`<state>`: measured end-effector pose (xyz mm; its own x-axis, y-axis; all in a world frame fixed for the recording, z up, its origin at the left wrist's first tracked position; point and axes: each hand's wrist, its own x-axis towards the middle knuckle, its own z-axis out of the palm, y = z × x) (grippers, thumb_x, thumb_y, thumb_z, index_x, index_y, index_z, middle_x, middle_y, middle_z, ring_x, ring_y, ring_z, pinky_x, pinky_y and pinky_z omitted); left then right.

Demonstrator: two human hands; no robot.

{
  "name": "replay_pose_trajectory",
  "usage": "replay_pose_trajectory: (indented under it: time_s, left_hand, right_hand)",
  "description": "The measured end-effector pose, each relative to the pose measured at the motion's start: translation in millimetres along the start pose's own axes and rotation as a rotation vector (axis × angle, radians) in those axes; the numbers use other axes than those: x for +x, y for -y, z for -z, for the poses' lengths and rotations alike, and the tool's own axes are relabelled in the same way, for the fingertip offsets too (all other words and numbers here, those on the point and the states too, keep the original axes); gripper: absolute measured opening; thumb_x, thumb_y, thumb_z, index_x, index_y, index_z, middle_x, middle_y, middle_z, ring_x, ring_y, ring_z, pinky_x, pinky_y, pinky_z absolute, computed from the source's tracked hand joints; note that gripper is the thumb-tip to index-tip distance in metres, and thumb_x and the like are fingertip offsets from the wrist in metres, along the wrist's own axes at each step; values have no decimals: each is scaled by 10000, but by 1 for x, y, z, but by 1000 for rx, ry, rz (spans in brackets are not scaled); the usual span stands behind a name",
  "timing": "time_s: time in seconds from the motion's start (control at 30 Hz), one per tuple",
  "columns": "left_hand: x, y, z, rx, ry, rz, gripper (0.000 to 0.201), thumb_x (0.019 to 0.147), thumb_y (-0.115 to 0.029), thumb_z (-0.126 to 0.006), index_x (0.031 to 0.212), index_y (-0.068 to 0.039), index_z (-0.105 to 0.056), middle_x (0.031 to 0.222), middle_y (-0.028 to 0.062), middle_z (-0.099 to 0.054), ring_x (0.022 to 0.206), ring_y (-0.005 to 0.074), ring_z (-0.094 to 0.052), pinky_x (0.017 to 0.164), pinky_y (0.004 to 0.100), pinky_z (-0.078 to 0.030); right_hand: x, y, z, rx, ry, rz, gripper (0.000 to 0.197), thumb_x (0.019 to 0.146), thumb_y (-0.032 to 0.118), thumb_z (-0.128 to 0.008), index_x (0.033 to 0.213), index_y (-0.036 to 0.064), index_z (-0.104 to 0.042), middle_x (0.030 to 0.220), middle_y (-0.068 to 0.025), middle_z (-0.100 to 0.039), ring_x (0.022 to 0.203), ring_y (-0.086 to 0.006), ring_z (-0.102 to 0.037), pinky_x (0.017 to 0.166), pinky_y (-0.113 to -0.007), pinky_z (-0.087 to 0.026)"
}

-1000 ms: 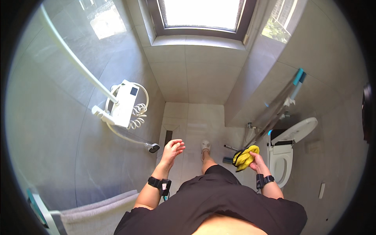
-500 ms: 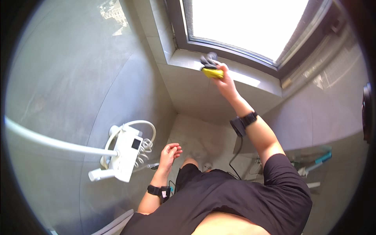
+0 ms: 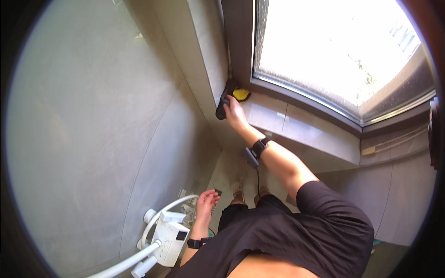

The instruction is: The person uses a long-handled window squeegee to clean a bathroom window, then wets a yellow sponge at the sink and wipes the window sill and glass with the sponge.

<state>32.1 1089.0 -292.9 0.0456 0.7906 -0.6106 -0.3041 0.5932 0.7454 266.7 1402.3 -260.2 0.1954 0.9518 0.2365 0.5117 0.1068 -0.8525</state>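
Note:
My right hand (image 3: 235,114) reaches up to the left corner of the window sill (image 3: 269,111). Its fingers are closed on a black-and-yellow hand tool (image 3: 222,110), whose exact kind I cannot make out. The tool's long black part lies against the side of the window recess, and its yellow part rests by the frame corner. Lower down, my left hand (image 3: 207,204) hangs with nothing in it, fingers loosely bent and apart. It is near the hose of a white shower unit (image 3: 169,243). Black straps with small devices are on both forearms.
A dark-framed window (image 3: 306,99) with bright glass fills the upper right. Grey tiled walls (image 3: 102,116) stand close on the left. A thick white pipe (image 3: 125,264) juts from the shower unit. A beaded blind cord (image 3: 394,143) hangs along the right wall.
The view has swung toward the window. My right hand has brought the tool from the air before the sill into the sill's left corner. My left hand stays low and empty.

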Motion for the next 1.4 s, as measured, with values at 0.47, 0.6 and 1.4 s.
replay_pose_trajectory:
  time_s: [0.47,0.6,1.4]
  left_hand:
    - [13,-17,-76,16,67,-53,230,1040,-151,-566,1237,-39,-610,1105,73,-692,982,156,-686,823,269,-540]
    - [5,-16,-78,6,-30,-56,222,1035,-155,-581,1225,-46,-618,1102,69,-684,1012,177,-687,835,286,-543]
    - [154,-119,-282,734,177,-1022,144,963,9,-557,1051,-37,-662,993,79,-689,996,211,-644,902,331,-501]
  right_hand:
    - [90,301,104,529,-423,817,707,892,103,-693,1530,201,-406,1562,-284,-306,1371,-535,-363,1174,-521,-300]
    - [64,218,82,294,-360,721,750,818,54,-746,1489,216,-452,1528,-274,-333,1318,-536,-400,1108,-554,-378]
    - [-191,-142,402,-1137,-356,-326,367,907,168,-639,1243,29,-586,1358,-263,-511,1295,-430,-467,1112,-504,-399]
